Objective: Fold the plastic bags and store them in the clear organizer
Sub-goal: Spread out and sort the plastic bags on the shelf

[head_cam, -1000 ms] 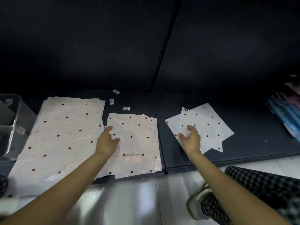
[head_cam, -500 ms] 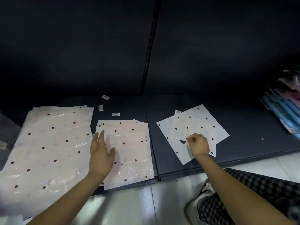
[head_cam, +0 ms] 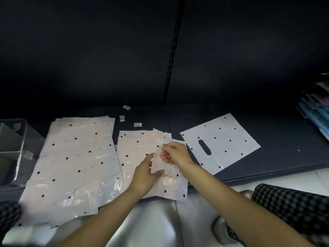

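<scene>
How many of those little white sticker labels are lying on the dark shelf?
3: one farthest back, one nearer beside the big bag stack's corner, and one just behind the middle stack. More could lie hidden under the bags.

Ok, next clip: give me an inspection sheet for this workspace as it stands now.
Surface: dark shelf board, low, above a glossy white floor.
Job's things: large stack of pink dotted plastic bags; smaller pink dotted stack; single white dotted bag with handle cutout, lying flat; small crumpled bag held over the smaller stack; clear organizer at left edge.
Clutter: three small barcode labels.
Grippers: left hand and right hand both grip the small crumpled bag.
Cables: nothing seen.
Surroundings: blue packaged goods at right; checked trousers.
</scene>
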